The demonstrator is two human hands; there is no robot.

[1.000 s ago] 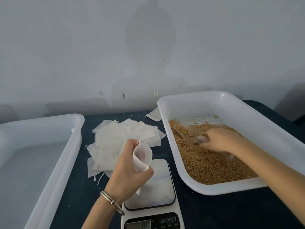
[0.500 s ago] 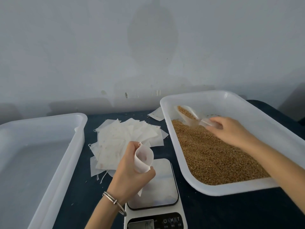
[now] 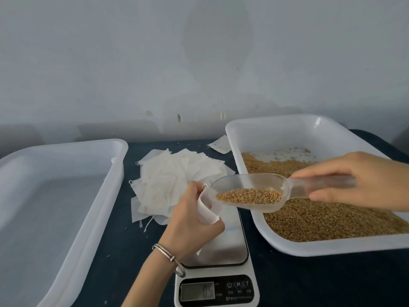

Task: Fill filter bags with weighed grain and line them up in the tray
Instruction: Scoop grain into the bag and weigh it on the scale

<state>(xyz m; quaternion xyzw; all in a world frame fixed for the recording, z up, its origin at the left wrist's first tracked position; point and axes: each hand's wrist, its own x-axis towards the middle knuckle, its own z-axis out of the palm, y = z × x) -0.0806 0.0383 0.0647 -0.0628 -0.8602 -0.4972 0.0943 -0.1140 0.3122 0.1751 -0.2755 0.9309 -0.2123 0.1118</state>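
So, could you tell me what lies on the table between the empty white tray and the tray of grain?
In the head view, a fanned pile of empty filter bags and, nearer the person, the scale lie on the dark cloth between them.

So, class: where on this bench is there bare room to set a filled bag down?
Free: the left tray, and dark cloth between the scale and grain tray. Crowded: the bag pile, and over the scale, where both hands work.

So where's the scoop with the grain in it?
In the head view the clear scoop is right of centre, held by the right hand above the scale, its tip at the open filter bag in the left hand.
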